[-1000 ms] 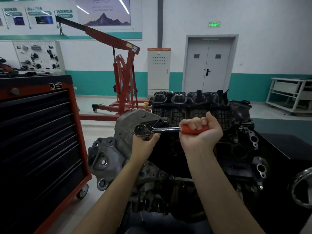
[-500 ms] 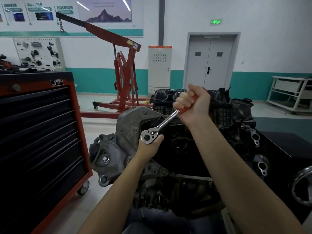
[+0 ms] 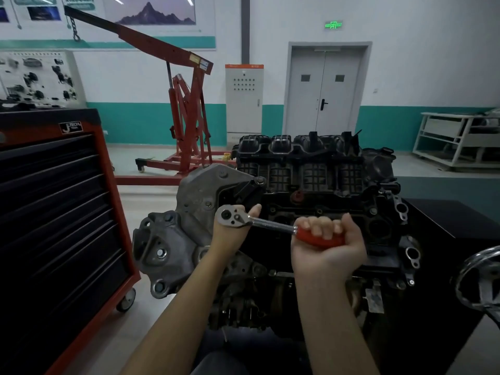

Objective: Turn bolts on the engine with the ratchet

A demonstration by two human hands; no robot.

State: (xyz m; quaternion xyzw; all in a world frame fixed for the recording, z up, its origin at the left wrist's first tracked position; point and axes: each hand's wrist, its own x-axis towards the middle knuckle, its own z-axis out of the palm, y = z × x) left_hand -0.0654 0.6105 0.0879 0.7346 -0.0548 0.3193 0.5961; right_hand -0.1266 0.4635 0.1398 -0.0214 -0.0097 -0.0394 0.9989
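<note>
A ratchet wrench (image 3: 266, 222) with a chrome head and red handle lies across the front of a dark engine (image 3: 319, 185). My right hand (image 3: 328, 244) grips the red handle, fingers wrapped round it, the handle pointing right and slightly down. My left hand (image 3: 230, 234) holds the ratchet head from beneath, thumb up beside it, against the engine's side. The part under the head is hidden by my hand. A grey cast bracket (image 3: 173, 239) sits just left of my left hand.
A red and black tool cabinet (image 3: 54, 212) on wheels stands close on the left. A red engine hoist (image 3: 186, 125) is behind the engine. A chrome wheel (image 3: 479, 280) shows at the right edge. Grey double doors (image 3: 324, 90) and a white rack (image 3: 457, 139) lie at the back.
My right hand swung the handle up to the upper right, then back down to the right and below level. My left hand stayed on the ratchet head.
</note>
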